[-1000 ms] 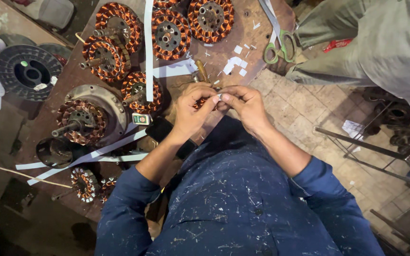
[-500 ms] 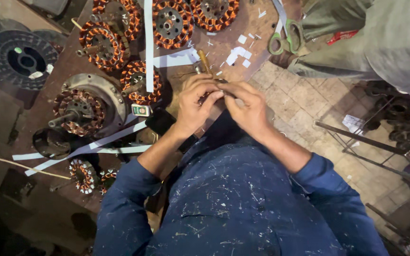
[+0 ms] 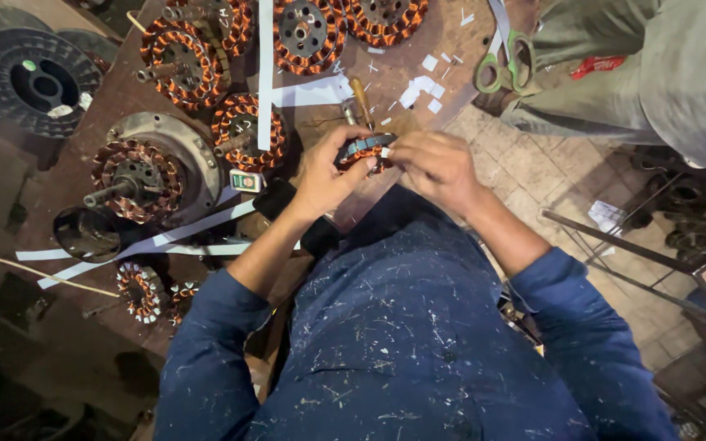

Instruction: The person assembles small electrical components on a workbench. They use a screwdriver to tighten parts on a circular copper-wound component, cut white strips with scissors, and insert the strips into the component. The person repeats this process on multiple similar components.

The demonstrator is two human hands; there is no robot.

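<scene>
My left hand [image 3: 326, 174] and my right hand [image 3: 433, 164] meet over the near edge of a brown work board [image 3: 386, 90]. Between them they hold a small round motor stator [image 3: 364, 153] with copper windings. The left hand cups it from the left side. My right hand's fingertips pinch at its top right edge, where a small white bit shows. Most of the stator is hidden by my fingers. Both sleeves are dark blue with pale specks.
Several copper-wound stators [image 3: 243, 131] lie on the board, with a grey motor housing [image 3: 145, 167], white paper strips [image 3: 265, 73], paper scraps, green-handled scissors [image 3: 504, 67] and a wooden-handled tool [image 3: 361, 100]. A black spool [image 3: 38, 82] sits far left. Another person's clothed leg [image 3: 655, 73] is at upper right.
Both hands have stayed together on the stator, and it now shows more plainly between the fingers. The view has shifted, so the board sits higher and nearer.
</scene>
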